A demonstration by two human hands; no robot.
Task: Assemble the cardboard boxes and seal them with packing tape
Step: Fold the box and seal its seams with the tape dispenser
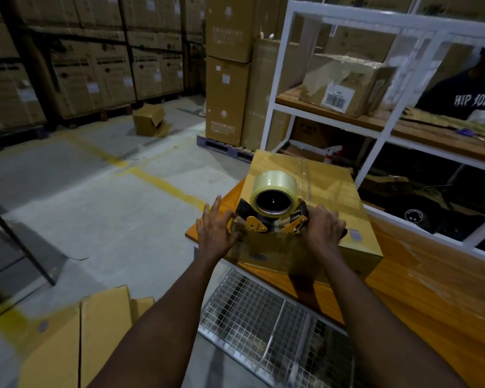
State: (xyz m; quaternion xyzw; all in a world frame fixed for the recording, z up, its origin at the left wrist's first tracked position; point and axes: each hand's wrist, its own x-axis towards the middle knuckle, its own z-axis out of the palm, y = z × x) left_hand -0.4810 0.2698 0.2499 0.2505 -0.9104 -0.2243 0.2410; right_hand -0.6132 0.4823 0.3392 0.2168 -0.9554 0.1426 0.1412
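From my feed, the closed brown cardboard box [333, 191] sits on the orange wooden surface [403, 275], its long axis running away from me toward the white shelf frame [375, 152]. The black-and-yellow tape dispenser [272, 219] stands on the box's near edge, between the two hands. My right hand [324, 228] is curled around its dark handle on the right. My left hand [216, 231] lies flat with fingers spread, touching the box's near-left corner just beside the dispenser's front. The dispenser's long axis runs left to right across the box, and its clear roll [275, 189] shows its hollow core to me.
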